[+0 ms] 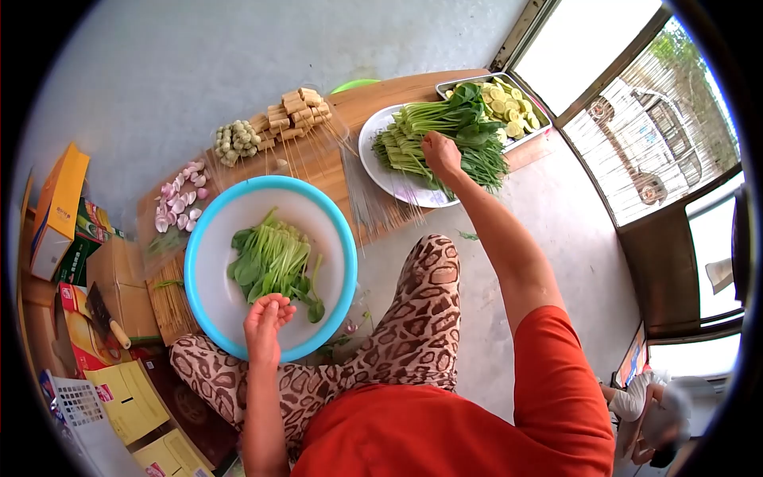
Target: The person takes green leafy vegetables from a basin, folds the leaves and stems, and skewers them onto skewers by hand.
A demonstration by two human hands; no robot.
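My left hand (269, 322) is over the near rim of a blue-rimmed white basin (208, 306), its fingers curled in; I cannot make out anything in them. Just beyond its fingertips, a bunch of leafy greens (274, 258) with pale stems lies in the basin. At arm's length, my right hand (442, 155) is closed over a white plate (368, 147) heaped with green-stemmed vegetables (413, 131). Its fingers hide whatever they grip. Thin skewers (377, 195) stick out from the plate's near left side.
A tray of sliced yellow-green vegetables (509, 107) sits beyond the plate. Along the wooden table (334, 179) lie skewered tan rolls (290, 115), pale green balls (236, 141) and pink-purple pieces (179, 199). Boxes (119, 278) and a knife (107, 318) are at left; another person (648, 413) is far right.
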